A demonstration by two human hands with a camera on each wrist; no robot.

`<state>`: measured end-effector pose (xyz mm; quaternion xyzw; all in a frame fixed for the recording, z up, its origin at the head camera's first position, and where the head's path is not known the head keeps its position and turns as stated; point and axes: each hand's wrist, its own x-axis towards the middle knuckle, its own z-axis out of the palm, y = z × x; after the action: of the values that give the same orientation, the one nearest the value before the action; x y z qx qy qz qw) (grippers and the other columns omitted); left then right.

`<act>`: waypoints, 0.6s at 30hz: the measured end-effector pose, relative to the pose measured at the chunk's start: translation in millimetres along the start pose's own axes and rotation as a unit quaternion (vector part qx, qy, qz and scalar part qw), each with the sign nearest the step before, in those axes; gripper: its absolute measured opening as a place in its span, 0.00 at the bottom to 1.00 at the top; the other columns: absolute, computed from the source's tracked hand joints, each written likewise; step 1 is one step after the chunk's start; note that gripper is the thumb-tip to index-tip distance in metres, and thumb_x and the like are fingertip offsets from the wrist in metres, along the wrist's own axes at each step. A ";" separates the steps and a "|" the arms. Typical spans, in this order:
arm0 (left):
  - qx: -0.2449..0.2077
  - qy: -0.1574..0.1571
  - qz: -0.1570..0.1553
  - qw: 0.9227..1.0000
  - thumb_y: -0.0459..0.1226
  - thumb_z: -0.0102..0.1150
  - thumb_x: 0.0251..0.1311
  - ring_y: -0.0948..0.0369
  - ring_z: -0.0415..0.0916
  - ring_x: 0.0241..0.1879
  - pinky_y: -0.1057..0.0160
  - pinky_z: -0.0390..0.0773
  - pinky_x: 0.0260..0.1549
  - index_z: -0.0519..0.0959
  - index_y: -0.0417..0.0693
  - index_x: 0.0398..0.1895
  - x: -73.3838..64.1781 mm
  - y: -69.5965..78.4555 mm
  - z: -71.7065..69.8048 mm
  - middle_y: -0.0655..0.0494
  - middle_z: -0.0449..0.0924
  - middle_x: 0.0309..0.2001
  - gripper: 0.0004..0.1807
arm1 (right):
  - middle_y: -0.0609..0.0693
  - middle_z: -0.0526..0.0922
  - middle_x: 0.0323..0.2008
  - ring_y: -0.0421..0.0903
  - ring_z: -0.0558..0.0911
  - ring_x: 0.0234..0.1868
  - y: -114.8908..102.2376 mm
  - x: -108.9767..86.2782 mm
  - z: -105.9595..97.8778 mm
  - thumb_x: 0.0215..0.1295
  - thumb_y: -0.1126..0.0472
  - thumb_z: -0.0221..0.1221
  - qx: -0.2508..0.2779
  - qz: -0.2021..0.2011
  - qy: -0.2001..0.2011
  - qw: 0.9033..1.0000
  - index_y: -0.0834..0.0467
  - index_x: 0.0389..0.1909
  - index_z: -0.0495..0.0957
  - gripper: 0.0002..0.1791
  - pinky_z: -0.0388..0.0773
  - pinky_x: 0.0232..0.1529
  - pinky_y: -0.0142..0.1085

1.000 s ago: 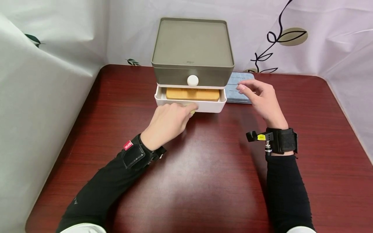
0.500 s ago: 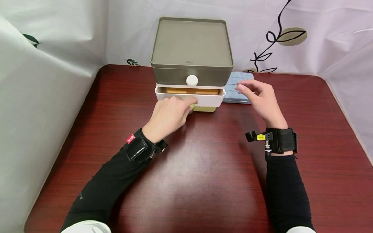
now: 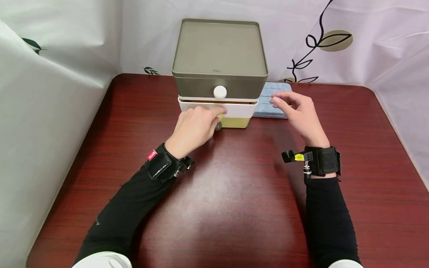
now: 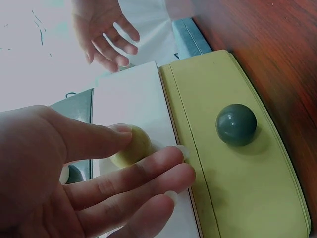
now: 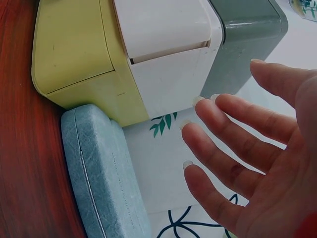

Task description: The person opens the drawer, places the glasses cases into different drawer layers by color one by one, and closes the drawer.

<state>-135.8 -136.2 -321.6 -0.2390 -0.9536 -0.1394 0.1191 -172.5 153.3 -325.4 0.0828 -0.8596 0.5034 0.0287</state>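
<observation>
At the back of the table stands a stacked drawer box (image 3: 221,48) with a grey-green top tier, a white middle drawer (image 3: 240,109) and a yellow-green bottom tier (image 3: 236,123). My left hand (image 3: 194,125) pinches the round yellow knob (image 4: 136,148) on the white drawer, thumb on one side and fingers on the other. That drawer sits almost flush, with a narrow gap along its upper edge. What lies inside it is hidden. To the right, my right hand (image 3: 301,117) hovers with relaxed fingers and holds nothing, near a blue hard case (image 5: 106,173).
The top tier carries a white knob (image 3: 220,92) and the bottom one a dark knob (image 4: 236,125). A patterned white cloth (image 3: 147,37) hangs behind and beside the reddish-brown table (image 3: 234,208). The blue case lies against the box's right side.
My left hand has pushed the white drawer back into the box, covering the yellow thing inside and revealing the bottom tier's front. The right hand stays about where it was.
</observation>
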 end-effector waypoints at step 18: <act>0.007 -0.020 0.000 1.000 0.37 0.52 0.67 0.55 0.70 0.21 0.56 0.69 0.16 0.77 0.65 0.50 6.6 -8.2 -1.9 0.60 0.69 0.18 0.13 | 0.48 0.84 0.39 0.37 0.81 0.42 0.0 1.3 2.6 0.65 0.49 0.61 0.008 -0.001 -0.008 1.000 0.51 0.51 0.81 0.16 0.67 0.39 0.31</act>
<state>-145.2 -141.0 -319.6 -0.2413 -0.9565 -0.1281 0.1018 -173.7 150.8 -326.5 0.0877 -0.8555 0.5099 0.0215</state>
